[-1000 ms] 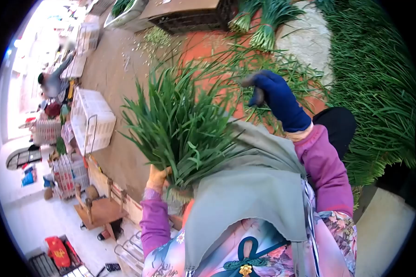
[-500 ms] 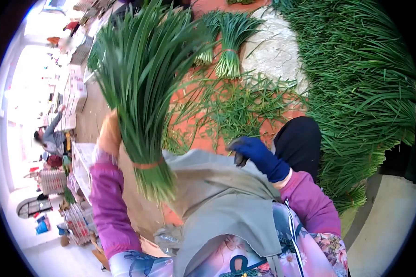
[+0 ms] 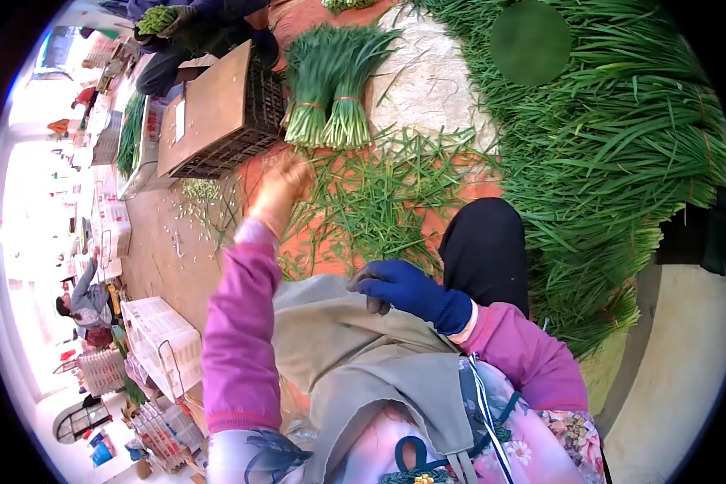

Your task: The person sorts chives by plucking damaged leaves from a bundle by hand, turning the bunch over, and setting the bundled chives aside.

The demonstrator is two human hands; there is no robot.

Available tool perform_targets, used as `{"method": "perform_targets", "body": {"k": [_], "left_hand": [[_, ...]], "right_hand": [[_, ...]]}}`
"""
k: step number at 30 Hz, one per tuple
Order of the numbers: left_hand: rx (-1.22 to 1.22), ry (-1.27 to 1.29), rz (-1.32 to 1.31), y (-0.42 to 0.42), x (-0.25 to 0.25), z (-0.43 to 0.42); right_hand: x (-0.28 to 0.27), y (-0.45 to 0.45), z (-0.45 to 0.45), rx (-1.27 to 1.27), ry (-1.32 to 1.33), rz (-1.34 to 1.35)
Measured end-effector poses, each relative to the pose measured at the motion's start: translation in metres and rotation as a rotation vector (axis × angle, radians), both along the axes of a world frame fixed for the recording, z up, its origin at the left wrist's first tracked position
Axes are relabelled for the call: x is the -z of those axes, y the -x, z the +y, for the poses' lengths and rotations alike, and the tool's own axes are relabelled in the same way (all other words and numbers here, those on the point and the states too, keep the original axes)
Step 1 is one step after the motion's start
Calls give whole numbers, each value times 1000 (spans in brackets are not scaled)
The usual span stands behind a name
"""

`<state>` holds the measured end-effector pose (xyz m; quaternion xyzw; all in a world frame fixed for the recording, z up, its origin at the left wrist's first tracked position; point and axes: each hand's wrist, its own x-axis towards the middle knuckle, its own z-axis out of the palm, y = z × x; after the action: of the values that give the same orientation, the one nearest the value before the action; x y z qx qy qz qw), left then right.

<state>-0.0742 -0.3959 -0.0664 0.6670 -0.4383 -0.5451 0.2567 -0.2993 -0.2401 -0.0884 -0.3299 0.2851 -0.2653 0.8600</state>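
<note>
My left hand (image 3: 284, 184), in a tan-orange glove, reaches forward over the orange floor covering, just short of the cut ends of two banded bunches of long green leaves. Motion blurs its fingers, and no bunch shows in it. The left bunch (image 3: 305, 85) and the right bunch (image 3: 353, 89) lie side by side, leaves pointing away from me. Over my lap, my right hand (image 3: 399, 289) wears a blue glove with dark fingertips. Its fingers are loosely bent and apart, holding nothing. Loose green leaves (image 3: 379, 206) litter the floor between the hands and the bunches.
A large heap of green leaves (image 3: 597, 161) fills the right side. Beside the bunches lies a whitish sack (image 3: 427, 81). A dark crate topped by a brown board (image 3: 210, 105) stands at the left, near a person (image 3: 210, 32) holding greens. A white crate (image 3: 163, 339) stands lower left.
The large banded bunch has left my left hand, which has moved forward. My right hand stays over my lap. The view has shifted, showing more of the left side, including the board-topped crate.
</note>
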Motion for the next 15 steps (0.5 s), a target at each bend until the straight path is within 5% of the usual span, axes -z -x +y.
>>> {"method": "perform_targets", "body": {"k": [5, 7, 10, 15], "left_hand": [[-6, -226, 94, 24, 28, 114], [-57, -233, 37, 29, 17, 144], [-148, -185, 83, 19, 20, 177], [-220, -136, 146, -11, 36, 206]], "right_hand": [[-30, 38, 2, 146, 87, 48], [-36, 72, 7, 425, 171, -137], [-24, 135, 21, 810, 241, 18], [116, 225, 93, 1079, -227, 296]]}}
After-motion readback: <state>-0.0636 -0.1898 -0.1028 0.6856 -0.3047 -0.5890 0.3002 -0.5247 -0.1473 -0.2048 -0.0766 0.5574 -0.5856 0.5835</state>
